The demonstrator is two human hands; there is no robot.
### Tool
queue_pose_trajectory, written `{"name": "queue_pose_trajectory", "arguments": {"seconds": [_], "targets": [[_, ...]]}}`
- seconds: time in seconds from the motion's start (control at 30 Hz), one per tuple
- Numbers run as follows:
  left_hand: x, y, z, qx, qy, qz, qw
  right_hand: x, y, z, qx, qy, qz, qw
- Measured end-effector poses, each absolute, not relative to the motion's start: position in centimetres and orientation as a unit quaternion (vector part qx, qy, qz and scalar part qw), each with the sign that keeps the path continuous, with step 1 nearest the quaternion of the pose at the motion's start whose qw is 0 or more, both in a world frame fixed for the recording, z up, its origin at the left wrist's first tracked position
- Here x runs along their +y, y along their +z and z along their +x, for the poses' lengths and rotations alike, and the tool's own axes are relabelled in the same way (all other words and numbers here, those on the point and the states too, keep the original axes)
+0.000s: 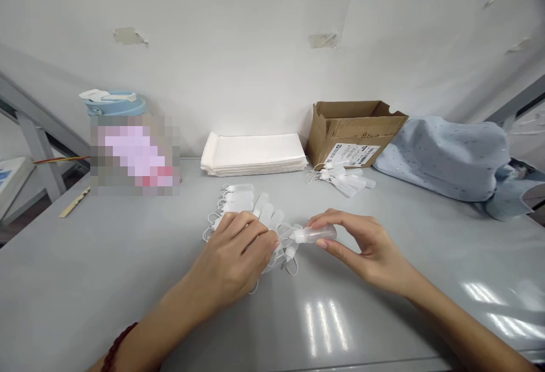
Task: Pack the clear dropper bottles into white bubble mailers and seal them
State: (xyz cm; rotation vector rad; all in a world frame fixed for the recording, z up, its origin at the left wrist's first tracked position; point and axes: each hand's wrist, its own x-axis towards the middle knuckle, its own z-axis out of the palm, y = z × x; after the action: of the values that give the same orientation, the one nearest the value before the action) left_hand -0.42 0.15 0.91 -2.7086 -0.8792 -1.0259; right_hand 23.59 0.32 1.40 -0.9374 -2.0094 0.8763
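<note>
My right hand [370, 253] pinches needle-tip bottle [315, 234] above counter [106, 264], behind its front edge | left hand [238, 253] curls by tip, hold hidden | likely tip-handling; next needs steady alignment

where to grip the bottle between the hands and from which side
Probably pinch the bottle by its translucent body, coming from the right: it is held sideways, white end toward the left hand, so the long rounded body faces the right hand.
</note>
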Motion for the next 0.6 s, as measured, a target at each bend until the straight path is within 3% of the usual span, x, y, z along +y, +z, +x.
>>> {"name": "queue_pose_trajectory", "arguments": {"seconds": [0.6], "targets": [[0.13, 0.80, -0.41, -0.286, -0.329, -0.898, 0.055, 0.13, 1.80, 23.57, -0.785, 0.326, -0.361, 0.384]]}}
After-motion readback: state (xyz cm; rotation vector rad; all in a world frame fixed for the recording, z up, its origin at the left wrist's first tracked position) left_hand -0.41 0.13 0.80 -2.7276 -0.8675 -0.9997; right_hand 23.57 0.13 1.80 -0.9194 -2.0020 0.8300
